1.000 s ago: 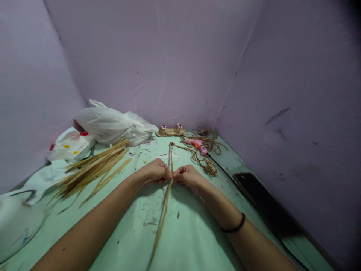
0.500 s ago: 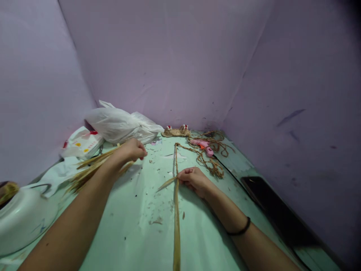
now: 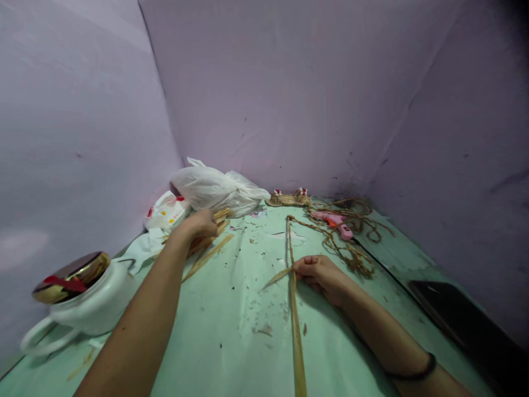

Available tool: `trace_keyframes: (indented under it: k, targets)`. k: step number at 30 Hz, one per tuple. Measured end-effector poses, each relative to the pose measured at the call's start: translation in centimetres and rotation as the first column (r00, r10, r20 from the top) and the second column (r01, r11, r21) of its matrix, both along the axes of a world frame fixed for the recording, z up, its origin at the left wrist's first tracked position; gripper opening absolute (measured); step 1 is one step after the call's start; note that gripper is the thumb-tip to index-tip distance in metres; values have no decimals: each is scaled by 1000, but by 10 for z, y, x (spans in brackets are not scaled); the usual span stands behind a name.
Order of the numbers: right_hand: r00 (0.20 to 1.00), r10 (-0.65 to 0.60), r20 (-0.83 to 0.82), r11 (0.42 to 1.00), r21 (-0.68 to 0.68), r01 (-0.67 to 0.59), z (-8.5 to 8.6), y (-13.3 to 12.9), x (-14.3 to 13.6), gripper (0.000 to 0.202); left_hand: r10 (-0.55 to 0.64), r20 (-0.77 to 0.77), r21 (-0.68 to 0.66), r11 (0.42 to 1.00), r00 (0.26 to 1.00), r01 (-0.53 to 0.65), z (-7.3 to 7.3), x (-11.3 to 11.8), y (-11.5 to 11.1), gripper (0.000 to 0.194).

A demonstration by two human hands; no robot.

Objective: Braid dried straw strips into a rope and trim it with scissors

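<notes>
My right hand [image 3: 320, 277] pinches dried leaf strips at the lower end of a thin twisted cord [image 3: 290, 240]. One long flat strip [image 3: 297, 336] runs from the pinch toward me, and a short pointed end [image 3: 276, 279] sticks out to the left. To the left, my left hand [image 3: 201, 225] is closed on a bundle of dried leaf strips [image 3: 207, 257] lying on the table. The hand covers part of that bundle, and its fingertips are partly hidden. From the cord's top, a knotted brown rope [image 3: 318, 225] trails right into a tangle.
A pink glue gun [image 3: 339, 225] with a black cable lies by the rope. Behind stand a woven piece with red and white flowers [image 3: 288, 199] and a white plastic bag [image 3: 219, 190]. At left are a tissue pack [image 3: 167, 212] and white pot [image 3: 95, 300]; at right, a dark phone-like slab [image 3: 463, 314].
My left hand has gone from above the table, right of the bundle, back onto the leaf strips. The right hand keeps its pinch. The whole view has turned left.
</notes>
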State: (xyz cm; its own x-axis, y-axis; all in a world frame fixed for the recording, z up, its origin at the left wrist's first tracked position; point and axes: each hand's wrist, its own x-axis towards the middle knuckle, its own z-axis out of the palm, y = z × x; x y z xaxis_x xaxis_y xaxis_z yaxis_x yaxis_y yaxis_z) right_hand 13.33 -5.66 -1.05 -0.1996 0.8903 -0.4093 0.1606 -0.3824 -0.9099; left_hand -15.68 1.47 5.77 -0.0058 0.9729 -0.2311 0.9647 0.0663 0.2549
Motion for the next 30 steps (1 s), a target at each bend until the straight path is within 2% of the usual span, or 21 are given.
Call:
trace_keyframes:
  k: [2,4,8,11,15,18,20,25,30]
  targets:
    - [1000,3,-4,1000,-6,-3,0,0,0,10,14,-47,-9,1000,999,-15,-7,17,-1,12]
    - [1000,5,-1,1000,-9,-5,-1,0,1,10,47,-80,40,998,996,-44,-15,28,-1,13]
    - [1000,9,-21,1000,-10,-10,-1,2,2,9,50,-70,71,996,996,-45,-23,35,0,14]
    - [999,0,-44,1000,-11,-1,1,1,1,10,-23,121,-7,1000,992,24,-19,43,-3,14]
    - [997,-22,-75,1000,9,23,3,0,0,7,-98,511,-159,966,854,206,-14,80,-19,16]
    - [995,-34,-97,999,17,36,2,1,0,5,-71,611,-258,924,789,282,-17,110,-34,15]
    - [994,-37,-101,999,23,40,1,2,0,4,-58,638,-287,907,768,307,-21,122,-39,15]
    - [997,-34,-69,999,40,37,4,1,0,5,-10,650,-314,907,760,281,-30,123,-37,19]
    - [998,-27,-54,998,50,29,6,0,-1,7,-11,665,-356,874,747,330,-35,117,-32,25]
